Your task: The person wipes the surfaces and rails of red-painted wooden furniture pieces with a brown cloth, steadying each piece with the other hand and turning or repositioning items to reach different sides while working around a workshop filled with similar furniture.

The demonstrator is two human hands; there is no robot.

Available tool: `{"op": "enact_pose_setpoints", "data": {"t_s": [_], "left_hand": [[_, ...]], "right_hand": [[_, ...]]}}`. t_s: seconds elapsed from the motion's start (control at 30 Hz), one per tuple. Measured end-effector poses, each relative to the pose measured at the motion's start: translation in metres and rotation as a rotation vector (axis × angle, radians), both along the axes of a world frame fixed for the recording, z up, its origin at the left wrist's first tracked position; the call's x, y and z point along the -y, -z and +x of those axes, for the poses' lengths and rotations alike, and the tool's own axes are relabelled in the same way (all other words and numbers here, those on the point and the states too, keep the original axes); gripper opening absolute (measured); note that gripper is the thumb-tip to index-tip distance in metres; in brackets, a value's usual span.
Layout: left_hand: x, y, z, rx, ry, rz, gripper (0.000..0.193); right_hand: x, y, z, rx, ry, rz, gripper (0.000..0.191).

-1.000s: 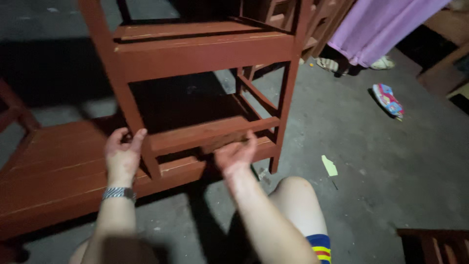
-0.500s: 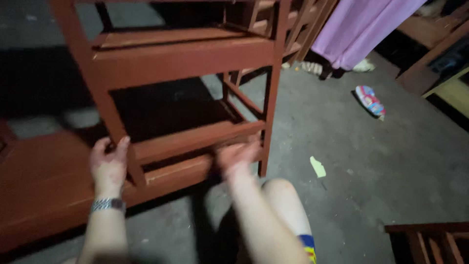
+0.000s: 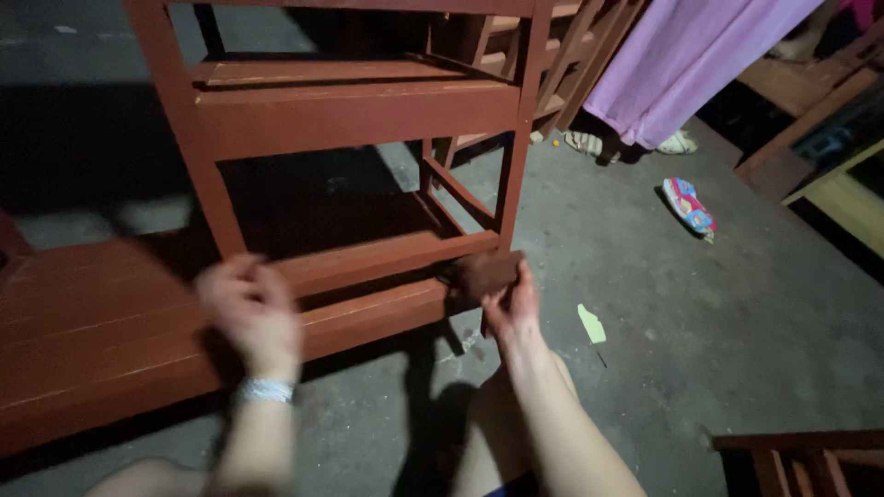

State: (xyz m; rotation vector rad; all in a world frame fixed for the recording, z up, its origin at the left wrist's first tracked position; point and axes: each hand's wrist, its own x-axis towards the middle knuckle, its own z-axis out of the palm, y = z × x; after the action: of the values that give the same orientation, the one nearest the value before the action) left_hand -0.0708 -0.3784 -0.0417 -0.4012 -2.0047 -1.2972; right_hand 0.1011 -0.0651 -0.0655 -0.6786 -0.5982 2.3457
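A red-brown wooden frame with legs and rails stands on the concrete floor in front of me. My left hand, blurred and with a silver band on its wrist, wraps around the foot of the frame's front left leg where that meets the lower rail. My right hand holds a small dark brown pad pressed against the bottom of the front right leg. My bare knee shows below the right arm.
A flat red-brown slatted panel lies at the left. More wooden chairs stand behind. A purple cloth hangs at the upper right above sandals. A colourful slipper, a pale paper scrap and another wooden piece lie on the floor.
My right hand moved right from the lower rail's middle to the front right leg and now grips a brown pad. My left hand stayed at the left leg, slightly lower.
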Motion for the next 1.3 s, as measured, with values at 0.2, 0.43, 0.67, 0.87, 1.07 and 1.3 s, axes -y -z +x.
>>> {"op": "enact_pose_setpoints", "data": {"t_s": [0.2,0.43,0.67,0.87,1.07,1.3], "left_hand": [[-0.087,0.047,0.069,0.569,0.772,-0.061,0.025],[-0.183,0.102,0.087,0.768,0.942,-0.098,0.047],[-0.196,0.106,0.109,0.830,1.074,-0.092,0.057],[-0.193,0.093,0.126,0.950,1.308,0.305,0.044],[-0.183,0.113,0.108,1.093,1.161,0.166,0.038],[-0.123,0.154,0.082,0.953,1.126,0.424,0.030]], "right_hand": [[0.026,-0.049,0.031,0.101,0.010,0.392,0.067],[0.017,-0.051,0.045,-0.129,-0.241,0.465,0.086],[0.013,0.019,0.073,0.055,-0.126,0.378,0.076],[-0.073,0.061,0.107,0.211,-0.076,0.625,0.055],[-0.114,0.081,0.108,1.078,-0.104,1.494,0.045],[-0.103,0.090,0.024,0.532,-0.061,0.960,0.064]]}}
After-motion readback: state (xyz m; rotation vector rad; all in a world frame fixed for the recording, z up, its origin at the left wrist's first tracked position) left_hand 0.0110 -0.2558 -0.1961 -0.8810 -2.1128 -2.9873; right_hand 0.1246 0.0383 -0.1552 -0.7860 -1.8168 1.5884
